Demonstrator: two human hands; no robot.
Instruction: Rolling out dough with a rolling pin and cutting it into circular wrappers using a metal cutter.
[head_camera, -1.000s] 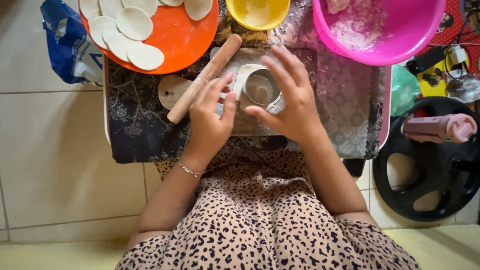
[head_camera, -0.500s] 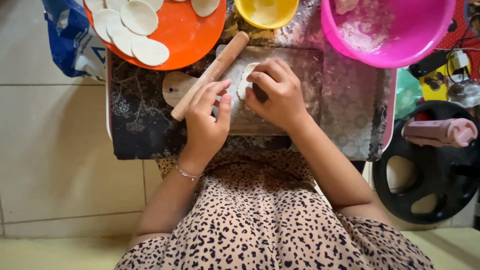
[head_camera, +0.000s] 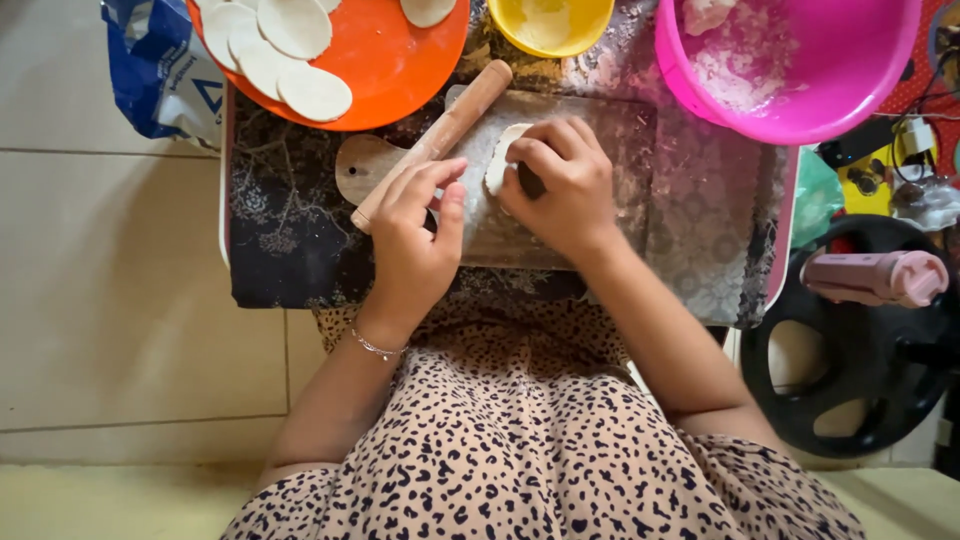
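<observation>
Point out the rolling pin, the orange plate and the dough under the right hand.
rolling pin (head_camera: 440, 135), head view, middle of the wooden shaft.
orange plate (head_camera: 400, 65), head view, bare part of its surface.
dough (head_camera: 497, 160), head view, pale edge showing beside the fingers.

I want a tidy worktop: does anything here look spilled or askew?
Flour is dusted over the cloth right of the board, and the rolling pin lies slanted across the board's left end. Nothing looks damaged.
</observation>
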